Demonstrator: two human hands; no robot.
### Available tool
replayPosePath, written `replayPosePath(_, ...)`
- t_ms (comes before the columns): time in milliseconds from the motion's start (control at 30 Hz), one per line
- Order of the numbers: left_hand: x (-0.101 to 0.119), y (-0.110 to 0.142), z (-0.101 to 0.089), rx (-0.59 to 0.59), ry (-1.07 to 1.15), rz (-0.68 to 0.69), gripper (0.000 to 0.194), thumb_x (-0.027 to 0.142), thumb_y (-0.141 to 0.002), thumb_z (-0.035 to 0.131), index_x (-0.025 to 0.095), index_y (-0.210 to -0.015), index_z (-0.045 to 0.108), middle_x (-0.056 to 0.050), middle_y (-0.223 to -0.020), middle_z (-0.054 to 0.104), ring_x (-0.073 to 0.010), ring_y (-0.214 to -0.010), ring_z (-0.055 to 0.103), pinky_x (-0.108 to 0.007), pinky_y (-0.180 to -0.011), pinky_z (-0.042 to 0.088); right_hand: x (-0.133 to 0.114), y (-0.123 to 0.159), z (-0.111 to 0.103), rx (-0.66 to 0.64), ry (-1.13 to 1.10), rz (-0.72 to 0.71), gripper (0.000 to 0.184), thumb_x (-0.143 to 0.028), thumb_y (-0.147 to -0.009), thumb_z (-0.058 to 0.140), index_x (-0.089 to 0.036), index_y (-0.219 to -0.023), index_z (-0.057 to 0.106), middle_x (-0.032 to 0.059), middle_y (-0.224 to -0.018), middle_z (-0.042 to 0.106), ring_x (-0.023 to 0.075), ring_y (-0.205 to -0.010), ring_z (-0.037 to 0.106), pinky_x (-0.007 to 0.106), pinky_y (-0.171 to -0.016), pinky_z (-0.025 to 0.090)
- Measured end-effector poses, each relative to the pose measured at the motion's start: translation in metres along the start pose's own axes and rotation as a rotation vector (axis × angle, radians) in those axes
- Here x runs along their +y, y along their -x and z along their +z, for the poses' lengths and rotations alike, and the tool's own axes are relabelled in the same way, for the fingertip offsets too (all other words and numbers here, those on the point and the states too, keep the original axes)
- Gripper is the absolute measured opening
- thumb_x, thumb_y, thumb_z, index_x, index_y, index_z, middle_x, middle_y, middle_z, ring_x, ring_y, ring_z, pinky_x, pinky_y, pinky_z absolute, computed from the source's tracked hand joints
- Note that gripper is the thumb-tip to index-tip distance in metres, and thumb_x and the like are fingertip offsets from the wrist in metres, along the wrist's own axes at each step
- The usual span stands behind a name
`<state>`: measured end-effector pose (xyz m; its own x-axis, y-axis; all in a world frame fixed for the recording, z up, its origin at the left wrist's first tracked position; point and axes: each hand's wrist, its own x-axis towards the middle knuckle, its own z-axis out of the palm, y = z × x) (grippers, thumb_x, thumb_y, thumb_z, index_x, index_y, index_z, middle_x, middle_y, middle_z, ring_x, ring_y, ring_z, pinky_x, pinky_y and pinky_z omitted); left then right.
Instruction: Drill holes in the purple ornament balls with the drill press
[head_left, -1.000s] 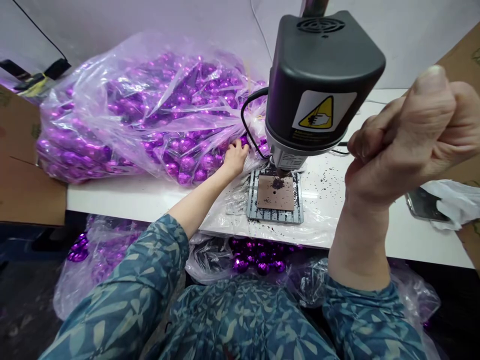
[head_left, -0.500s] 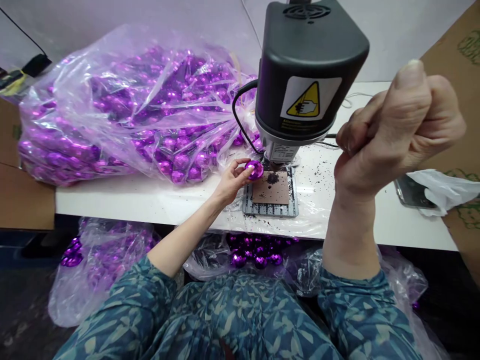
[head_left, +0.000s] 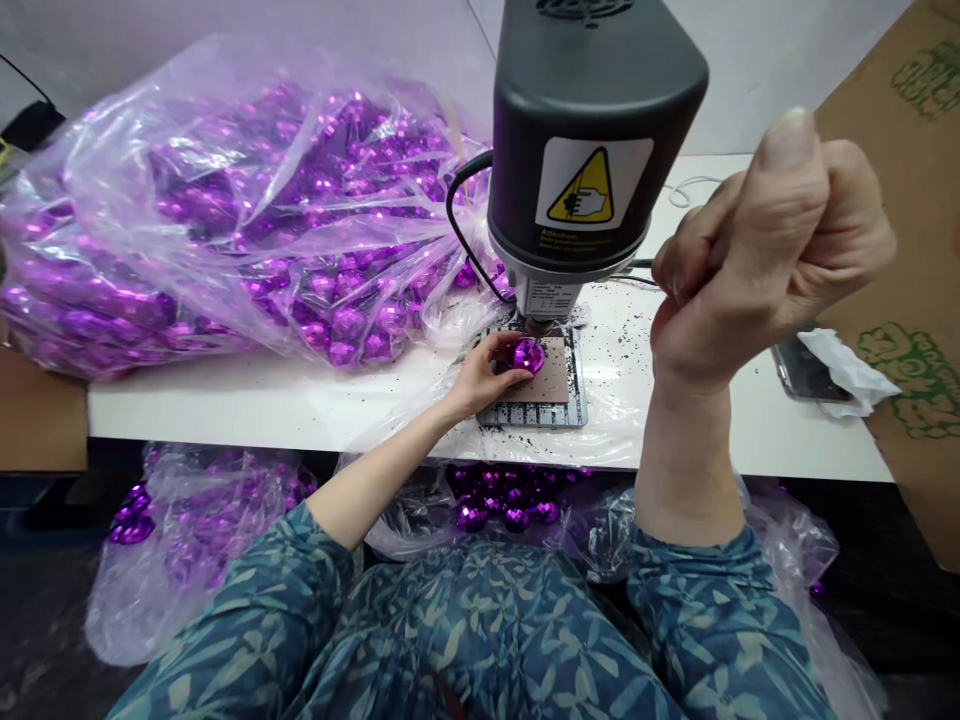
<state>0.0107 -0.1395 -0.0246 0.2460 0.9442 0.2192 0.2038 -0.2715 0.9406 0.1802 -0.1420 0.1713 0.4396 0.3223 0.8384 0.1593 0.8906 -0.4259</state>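
My left hand [head_left: 484, 378] holds a shiny purple mirror-faceted bauble [head_left: 529, 355] between thumb and fingers. The bauble is over the brown board [head_left: 551, 386] on the slotted metal base [head_left: 577, 408], just below the lower end of a black bench drill [head_left: 592, 110]. The drill's tip is hard to make out from here. My right hand [head_left: 780, 240] is raised at the drill's right side, curled into a fist. What it grips, if anything, is hidden behind the fingers.
A big clear bag [head_left: 247, 230] full of purple baubles covers the table's left side. Another open bag of baubles [head_left: 502, 500] hangs below the front edge. Dark shavings lie around the base. At right are a phone [head_left: 802, 368], white tissue [head_left: 855, 372] and a cardboard box [head_left: 900, 300].
My left hand has moved the bauble right and nearer, from the board's left edge to beneath the drill. My right hand keeps its fist beside the drill. The whole view has shifted slightly.
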Motion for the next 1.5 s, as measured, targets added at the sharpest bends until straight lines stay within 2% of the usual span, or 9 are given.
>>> replayPosePath(300, 0.005, 0.009, 0.015, 0.0, -0.027, 0.037, 0.057, 0.024, -0.079, 0.088, 0.019, -0.128, 0.06, -0.013, -0.125, 0.074, -0.0273, -0.116, 0.073, -0.049, -0.105, 0.059, -0.005, 0.01, -0.007, -0.004, -0.007, 0.011, 0.055, -0.04, -0.094, 0.061, -0.019, -0.056, 0.026, -0.0064, -0.043, 0.028, 0.0038, -0.038, 0.031, 0.027, -0.042, 0.023)
replayPosePath(467, 0.002, 0.009, 0.015, 0.015, -0.041, 0.056, 0.056, 0.025, -0.079, 0.088, 0.019, -0.128, 0.061, -0.012, -0.125, 0.074, -0.0272, -0.116, 0.072, -0.049, -0.105, 0.059, -0.006, 0.024, -0.013, 0.005, -0.015, -0.007, 0.058, -0.031, -0.095, 0.06, -0.017, -0.057, 0.018, -0.0054, -0.044, 0.023, 0.0022, -0.036, 0.028, 0.024, -0.039, 0.021)
replayPosePath(733, 0.0, 0.009, 0.015, 0.008, -0.035, 0.089, 0.056, 0.031, -0.081, 0.088, 0.018, -0.127, 0.061, -0.013, -0.128, 0.072, -0.0273, -0.119, 0.071, -0.046, -0.106, 0.058, 0.01, 0.038, -0.019, 0.041, -0.085, -0.157, 0.055, -0.028, -0.094, 0.058, -0.016, -0.062, 0.015, -0.0059, -0.046, 0.013, 0.0, -0.036, 0.022, 0.017, -0.038, 0.024)
replayPosePath(867, -0.003, 0.009, 0.014, 0.005, -0.041, 0.094, 0.056, 0.035, -0.081, 0.088, 0.019, -0.128, 0.061, -0.013, -0.128, 0.072, -0.0281, -0.119, 0.071, -0.048, -0.105, 0.058, 0.018, 0.042, -0.025, -0.034, -0.122, -0.31, 0.047, -0.018, -0.092, 0.052, -0.016, -0.066, 0.013, -0.0067, -0.045, 0.011, 0.0005, -0.033, 0.02, 0.017, -0.037, 0.023)
replayPosePath(1033, -0.007, 0.009, 0.015, 0.011, -0.062, 0.095, 0.058, 0.038, -0.082, 0.087, 0.019, -0.13, 0.061, -0.013, -0.129, 0.072, -0.0277, -0.119, 0.071, -0.047, -0.105, 0.058, 0.023, 0.043, -0.028, -0.098, -0.162, -0.406, 0.036, -0.01, -0.091, 0.044, -0.018, -0.069, 0.015, -0.0078, -0.044, 0.014, 0.002, -0.033, 0.018, 0.018, -0.035, 0.021)
replayPosePath(1200, -0.007, 0.009, 0.015, 0.018, -0.065, 0.097, 0.058, 0.037, -0.081, 0.088, 0.019, -0.129, 0.061, -0.013, -0.128, 0.072, -0.0284, -0.119, 0.071, -0.047, -0.105, 0.058, 0.029, 0.049, -0.032, -0.113, -0.183, -0.461, 0.039, -0.009, -0.089, 0.047, -0.018, -0.067, 0.016, -0.0089, -0.042, 0.019, 0.0018, -0.032, 0.016, 0.019, -0.034, 0.019)
replayPosePath(1333, -0.003, 0.01, 0.016, 0.025, -0.065, 0.086, 0.056, 0.032, -0.08, 0.089, 0.019, -0.127, 0.061, -0.013, -0.127, 0.072, -0.0278, -0.119, 0.071, -0.048, -0.105, 0.058, 0.022, 0.048, -0.029, -0.06, -0.16, -0.335, 0.053, -0.018, -0.091, 0.057, -0.016, -0.062, 0.012, -0.0081, -0.04, 0.016, 0.0017, -0.031, 0.019, 0.019, -0.033, 0.019)
replayPosePath(1433, 0.003, 0.01, 0.018, 0.05, -0.048, 0.068, 0.055, 0.03, -0.078, 0.09, 0.018, -0.125, 0.062, -0.012, -0.125, 0.073, -0.0262, -0.116, 0.072, -0.046, -0.103, 0.059, 0.008, 0.027, -0.014, 0.063, -0.071, -0.105, 0.061, -0.031, -0.093, 0.063, -0.016, -0.056, 0.017, -0.0071, -0.041, 0.016, 0.0016, -0.033, 0.026, 0.02, -0.036, 0.018)
replayPosePath(1500, 0.009, 0.012, 0.017, 0.088, -0.057, 0.055, 0.054, 0.029, -0.078, 0.09, 0.018, -0.123, 0.063, -0.012, -0.123, 0.074, -0.0248, -0.112, 0.072, -0.044, -0.101, 0.06, 0.003, 0.006, -0.003, 0.085, -0.042, -0.03, 0.063, -0.039, -0.089, 0.069, -0.017, -0.052, 0.024, -0.0074, -0.04, 0.026, 0.0017, -0.034, 0.029, 0.023, -0.038, 0.016)
